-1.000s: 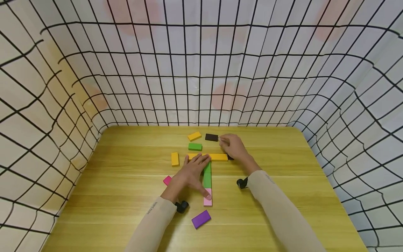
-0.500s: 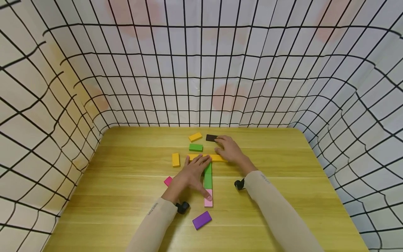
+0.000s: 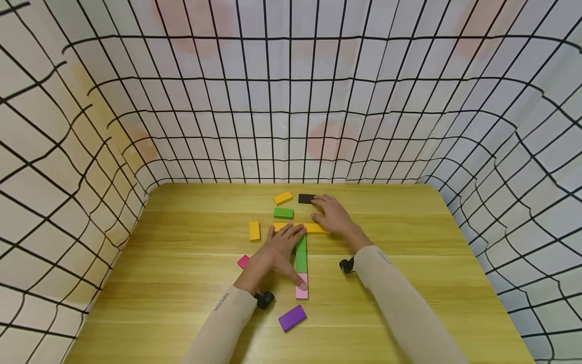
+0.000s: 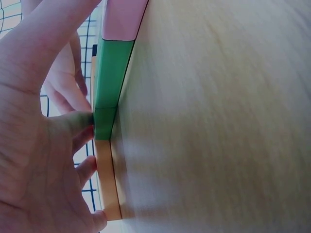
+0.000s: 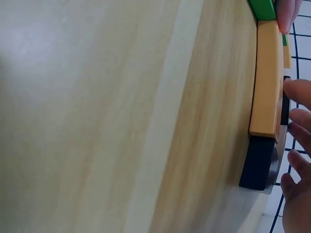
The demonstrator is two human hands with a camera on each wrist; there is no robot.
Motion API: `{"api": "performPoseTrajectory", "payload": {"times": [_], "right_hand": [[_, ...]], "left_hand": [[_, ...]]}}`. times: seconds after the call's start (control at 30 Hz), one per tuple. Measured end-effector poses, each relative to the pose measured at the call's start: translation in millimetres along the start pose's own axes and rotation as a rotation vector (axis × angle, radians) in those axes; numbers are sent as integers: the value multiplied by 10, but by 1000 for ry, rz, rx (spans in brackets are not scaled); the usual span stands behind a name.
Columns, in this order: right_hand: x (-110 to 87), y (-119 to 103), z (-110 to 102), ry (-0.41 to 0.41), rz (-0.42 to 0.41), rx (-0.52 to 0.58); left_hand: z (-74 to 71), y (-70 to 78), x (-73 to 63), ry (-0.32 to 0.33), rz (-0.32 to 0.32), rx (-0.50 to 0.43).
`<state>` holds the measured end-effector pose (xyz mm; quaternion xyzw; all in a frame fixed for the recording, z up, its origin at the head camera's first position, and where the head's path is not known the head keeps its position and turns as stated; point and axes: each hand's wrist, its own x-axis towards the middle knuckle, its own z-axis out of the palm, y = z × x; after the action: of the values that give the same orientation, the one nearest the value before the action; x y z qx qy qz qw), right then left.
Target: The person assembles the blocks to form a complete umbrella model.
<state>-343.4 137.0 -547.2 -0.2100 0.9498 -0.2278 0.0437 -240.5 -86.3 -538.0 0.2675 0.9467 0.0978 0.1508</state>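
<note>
In the head view, blocks lie flat in a T shape. A yellow row (image 3: pixel 318 228) forms the crossbar; green blocks (image 3: pixel 301 260) and a pink block (image 3: pixel 301 293) form the stem. My left hand (image 3: pixel 276 253) is spread over it, fingertips on the row and thumb on the pink block. A black block (image 5: pixel 257 162) abuts the row's right end in the right wrist view; my right hand hides it from the head camera. Behind the row, the fingertips of my right hand (image 3: pixel 334 215) are extended at the right end of another black block (image 3: pixel 305 198); contact is unclear.
Loose blocks lie around: a yellow one (image 3: pixel 283 197) and a green one (image 3: pixel 284 213) at the back, another yellow one (image 3: pixel 254 231) at left, a magenta one (image 3: pixel 243 261) by my left wrist, a purple one (image 3: pixel 292 318) in front. Black mesh (image 3: pixel 291 108) encloses the wooden table (image 3: pixel 182 283).
My right hand's fingers, bunched together beside the back black block a second ago, have spread and shifted slightly left over that block's end. The left hand stays in place.
</note>
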Motion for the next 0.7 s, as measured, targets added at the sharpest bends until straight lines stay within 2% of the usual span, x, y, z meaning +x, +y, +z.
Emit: {"api": "performPoseTrajectory", "payload": {"times": [0.3,0.7], "right_hand": [[-189,78,-29,41,-14,68],[-360,171,0,5,27,46]], "left_hand": [[-17,15,-6,-7,-10,-10],[-14,14,-10,-5,-2,-8]]}}
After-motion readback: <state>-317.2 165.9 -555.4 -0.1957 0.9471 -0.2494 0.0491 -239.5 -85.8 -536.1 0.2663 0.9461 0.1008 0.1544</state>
